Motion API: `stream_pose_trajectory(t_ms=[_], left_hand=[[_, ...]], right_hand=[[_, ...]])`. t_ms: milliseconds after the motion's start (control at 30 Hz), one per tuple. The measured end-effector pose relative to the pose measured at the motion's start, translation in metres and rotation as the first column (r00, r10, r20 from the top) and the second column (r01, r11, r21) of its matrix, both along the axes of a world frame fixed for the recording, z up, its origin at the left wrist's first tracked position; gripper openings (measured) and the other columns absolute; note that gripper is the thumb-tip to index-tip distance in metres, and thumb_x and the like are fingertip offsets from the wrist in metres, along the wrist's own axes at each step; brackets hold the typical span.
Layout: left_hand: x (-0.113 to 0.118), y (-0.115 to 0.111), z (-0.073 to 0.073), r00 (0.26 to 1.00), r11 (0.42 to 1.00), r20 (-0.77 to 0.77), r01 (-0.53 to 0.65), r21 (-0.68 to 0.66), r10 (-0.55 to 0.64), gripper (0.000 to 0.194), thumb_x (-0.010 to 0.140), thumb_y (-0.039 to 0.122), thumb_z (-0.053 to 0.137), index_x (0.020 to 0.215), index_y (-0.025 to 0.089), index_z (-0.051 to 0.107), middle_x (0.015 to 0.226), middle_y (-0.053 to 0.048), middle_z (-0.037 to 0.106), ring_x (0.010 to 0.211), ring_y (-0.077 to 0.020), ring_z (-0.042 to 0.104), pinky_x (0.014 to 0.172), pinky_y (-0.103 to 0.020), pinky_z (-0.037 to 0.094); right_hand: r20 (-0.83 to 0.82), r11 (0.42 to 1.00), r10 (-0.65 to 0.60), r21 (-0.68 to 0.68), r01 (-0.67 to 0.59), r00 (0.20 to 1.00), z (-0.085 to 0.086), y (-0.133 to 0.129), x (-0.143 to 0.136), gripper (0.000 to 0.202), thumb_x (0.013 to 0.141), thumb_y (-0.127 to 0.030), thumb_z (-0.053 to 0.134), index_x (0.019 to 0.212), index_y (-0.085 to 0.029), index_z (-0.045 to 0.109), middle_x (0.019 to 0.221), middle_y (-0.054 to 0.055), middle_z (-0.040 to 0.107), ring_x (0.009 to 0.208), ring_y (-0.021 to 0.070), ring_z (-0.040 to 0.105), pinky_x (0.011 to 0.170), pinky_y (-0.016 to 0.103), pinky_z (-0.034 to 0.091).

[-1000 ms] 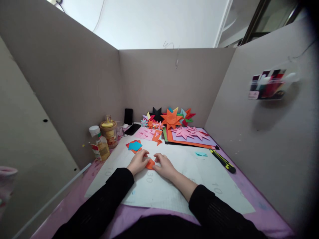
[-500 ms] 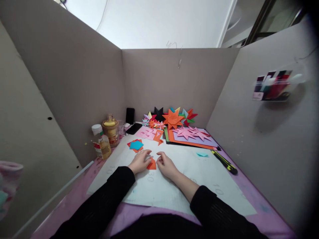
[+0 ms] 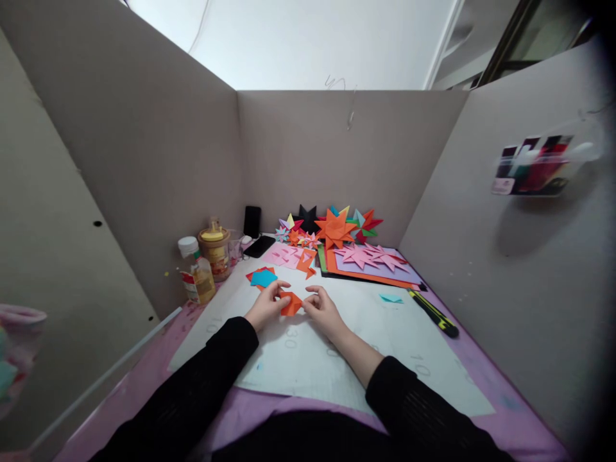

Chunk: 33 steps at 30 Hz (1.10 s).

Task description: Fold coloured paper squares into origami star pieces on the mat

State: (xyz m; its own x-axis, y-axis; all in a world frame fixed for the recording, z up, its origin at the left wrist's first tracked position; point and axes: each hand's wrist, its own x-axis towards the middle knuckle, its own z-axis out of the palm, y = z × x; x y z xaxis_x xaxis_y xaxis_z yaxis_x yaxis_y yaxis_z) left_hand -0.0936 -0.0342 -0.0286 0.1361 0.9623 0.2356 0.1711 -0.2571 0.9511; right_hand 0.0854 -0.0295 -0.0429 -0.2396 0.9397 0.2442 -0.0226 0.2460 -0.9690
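Note:
A small folded orange paper piece [image 3: 291,303] is held just above the white cutting mat [image 3: 394,333]. My left hand [image 3: 265,306] pinches its left side, thumb and fingers closed on it. My right hand [image 3: 323,309] grips its right tip with the fingertips. Both sleeves are black. Just beyond my left hand lies a blue paper square on orange squares [image 3: 262,278].
Folded paper stars [image 3: 335,228] and pink stars on stacked coloured sheets [image 3: 368,258] fill the back of the desk. A yellow-black utility knife [image 3: 432,312] lies at right, a small teal scrap [image 3: 390,298] near it. Bottles [image 3: 198,278], a jar [image 3: 214,253] and phones [image 3: 258,247] stand at left. Cardboard walls enclose the desk.
The orange piece, pressed flat on the mat a second ago, has been lifted between both hands. Both hands moved slightly away from me.

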Motion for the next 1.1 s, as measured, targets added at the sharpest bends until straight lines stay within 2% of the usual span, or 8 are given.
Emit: stream_pose_trajectory(t_ms=[133,267,367,467,600,733,933,1100], left_hand=[[0.005,-0.006,0.003,0.992,0.997,0.099,0.076,-0.018,-0.074,0.038,0.072,0.032,0.063,0.104,0.017,0.05,0.079,0.0,0.053,0.069,-0.011,0.053,0.064,-0.024,0.042],[0.01,-0.012,0.009,0.988,0.99,0.094,0.131,-0.058,-0.125,0.045,0.069,0.031,0.066,0.107,0.016,0.047,0.079,-0.001,0.057,0.07,-0.0125,0.056,0.064,-0.024,0.043],[0.011,-0.015,0.01,0.993,0.99,0.058,0.111,-0.082,-0.107,0.047,0.066,0.029,0.067,0.107,0.016,0.047,0.069,0.001,0.057,0.06,-0.0114,0.056,0.057,-0.022,0.042],[0.011,-0.015,0.008,0.991,0.987,0.086,0.11,-0.113,-0.101,0.049,0.066,0.026,0.066,0.11,0.016,0.045,0.063,0.003,0.056,0.053,-0.0102,0.054,0.051,-0.02,0.04],[0.009,-0.013,0.005,0.979,0.978,0.165,0.141,-0.153,-0.116,0.052,0.068,0.024,0.065,0.114,0.017,0.041,0.061,0.004,0.055,0.05,-0.0097,0.054,0.05,-0.02,0.041],[0.009,-0.013,0.004,0.976,0.97,0.171,0.167,-0.176,-0.137,0.053,0.068,0.022,0.065,0.115,0.017,0.04,0.062,0.004,0.055,0.052,-0.0097,0.055,0.049,-0.02,0.04],[0.009,-0.014,0.007,0.975,0.97,0.147,0.189,-0.155,-0.167,0.05,0.068,0.023,0.065,0.112,0.017,0.042,0.063,0.004,0.055,0.051,-0.0078,0.052,0.05,-0.019,0.039],[0.012,-0.014,0.006,0.97,0.964,0.137,0.222,-0.146,-0.203,0.047,0.068,0.031,0.067,0.107,0.016,0.046,0.06,0.004,0.054,0.049,-0.0074,0.049,0.048,-0.018,0.036]], right_hand=[[-0.034,1.0,-0.014,0.011,0.014,0.999,0.002,-0.001,0.0,0.024,0.071,-0.02,0.053,0.093,-0.02,0.043,0.059,-0.006,0.053,0.055,0.0115,0.051,0.058,0.024,0.04],[-0.008,0.998,-0.031,0.061,0.031,0.999,0.003,-0.003,0.0,0.019,0.07,-0.017,0.051,0.087,-0.02,0.044,0.06,-0.006,0.05,0.053,0.0109,0.048,0.055,0.023,0.038],[0.054,0.992,-0.025,0.125,0.018,0.998,0.004,-0.005,0.0,0.012,0.07,-0.018,0.049,0.081,-0.019,0.047,0.062,-0.005,0.048,0.055,0.0106,0.046,0.054,0.023,0.037],[0.083,0.986,0.01,0.162,-0.024,0.996,0.006,-0.006,0.003,0.011,0.07,-0.016,0.047,0.079,-0.019,0.051,0.068,-0.003,0.051,0.061,0.0117,0.049,0.058,0.024,0.039],[0.1,0.98,0.028,0.193,-0.047,0.995,0.008,-0.007,0.007,0.017,0.07,-0.014,0.046,0.082,-0.019,0.056,0.077,0.0,0.056,0.07,0.0134,0.052,0.066,0.026,0.041],[0.148,0.969,0.038,0.236,-0.073,0.988,0.009,-0.006,0.011,0.014,0.072,-0.016,0.051,0.081,-0.019,0.06,0.083,0.002,0.058,0.076,0.0147,0.054,0.068,0.027,0.042],[0.182,0.972,0.058,0.213,-0.097,0.982,0.008,-0.004,0.011,0.009,0.072,-0.023,0.057,0.077,-0.019,0.063,0.078,0.002,0.062,0.072,0.0148,0.056,0.067,0.027,0.042],[0.15,0.985,0.061,0.151,-0.084,0.987,0.009,-0.005,0.01,0.011,0.073,-0.026,0.056,0.077,-0.019,0.063,0.073,0.001,0.062,0.068,0.0148,0.056,0.066,0.028,0.043]])
